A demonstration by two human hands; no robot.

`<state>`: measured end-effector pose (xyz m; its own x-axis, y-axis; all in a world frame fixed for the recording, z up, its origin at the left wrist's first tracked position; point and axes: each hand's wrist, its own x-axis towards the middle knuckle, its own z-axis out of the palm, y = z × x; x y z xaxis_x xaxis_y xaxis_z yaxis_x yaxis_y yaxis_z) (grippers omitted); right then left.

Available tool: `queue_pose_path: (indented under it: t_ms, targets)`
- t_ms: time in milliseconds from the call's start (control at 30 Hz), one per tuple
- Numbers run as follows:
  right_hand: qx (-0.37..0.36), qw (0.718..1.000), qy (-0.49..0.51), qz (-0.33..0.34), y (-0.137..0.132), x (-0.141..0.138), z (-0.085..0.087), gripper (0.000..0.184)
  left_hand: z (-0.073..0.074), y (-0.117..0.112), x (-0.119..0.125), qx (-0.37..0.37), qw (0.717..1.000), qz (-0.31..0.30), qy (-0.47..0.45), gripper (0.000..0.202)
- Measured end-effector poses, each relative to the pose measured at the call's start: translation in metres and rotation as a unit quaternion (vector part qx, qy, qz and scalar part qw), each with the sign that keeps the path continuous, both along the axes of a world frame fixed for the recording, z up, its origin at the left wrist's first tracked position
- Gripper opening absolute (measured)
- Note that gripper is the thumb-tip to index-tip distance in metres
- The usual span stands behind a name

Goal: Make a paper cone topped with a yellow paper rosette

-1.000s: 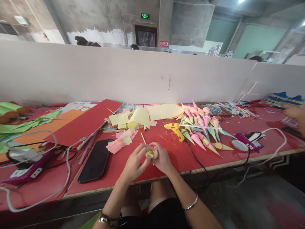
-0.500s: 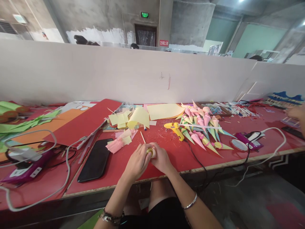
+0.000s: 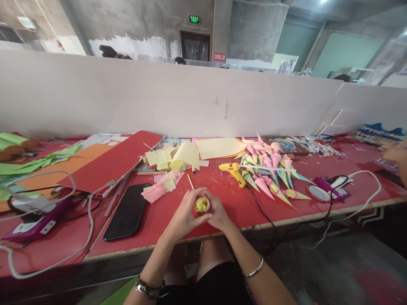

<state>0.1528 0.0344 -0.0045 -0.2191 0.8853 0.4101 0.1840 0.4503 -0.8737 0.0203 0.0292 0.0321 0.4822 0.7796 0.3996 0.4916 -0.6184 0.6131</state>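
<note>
Between my two hands, over the table's front edge, is a yellow paper flower point(image 3: 201, 205) with its curled petals facing up. My left hand point(image 3: 187, 215) curves round its left side, the thumb reaching across in front. On the other side my right hand point(image 3: 218, 212) wraps it, fingers partly hidden behind. A thin wooden stick point(image 3: 190, 181) lies just beyond my fingers. To the right rests a yellow glue gun point(image 3: 233, 171), beside a heap of pink, yellow and blue paper cones point(image 3: 267, 163).
A black phone point(image 3: 127, 213) lies left of my hands. Yellow paper pieces point(image 3: 160, 157) and crumpled pink paper point(image 3: 155, 192) sit beyond it. Purple power strips point(image 3: 41, 220) with white cables stand on both sides. Another person's hand point(image 3: 396, 154) shows at far right. A pale partition point(image 3: 159, 97) closes the back.
My hands have loosened and spread round the flower, so its yellow petals now show; before, they closed tightly over it. The other person's hand at far right has shifted slightly.
</note>
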Motion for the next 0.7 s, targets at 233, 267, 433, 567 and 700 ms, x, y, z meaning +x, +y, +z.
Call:
queue_pose_path:
  t_ms: [233, 267, 433, 567, 700]
  targets:
    - [0.047, 0.998, 0.029, 0.039, -0.003, 0.001, -0.005, 0.050, 0.002, 0.002, 0.007, 0.016, 0.997, -0.032, -0.066, 0.065]
    - [0.065, 0.996, 0.033, 0.041, -0.003, 0.000, -0.004, 0.046, 0.003, 0.002, 0.008, 0.019, 0.997, -0.040, -0.062, 0.056]
    - [0.093, 0.993, 0.034, 0.059, -0.002, -0.001, 0.004, 0.031, 0.006, 0.004, 0.009, 0.042, 0.998, -0.013, -0.039, 0.029]
    - [0.070, 0.997, 0.011, 0.027, -0.002, -0.002, 0.006, 0.027, 0.011, 0.004, 0.009, 0.087, 0.994, 0.041, -0.048, 0.026]
    - [0.071, 0.997, -0.012, 0.003, 0.002, -0.003, -0.002, 0.014, 0.019, 0.005, 0.011, 0.139, 0.989, 0.046, -0.025, 0.026]
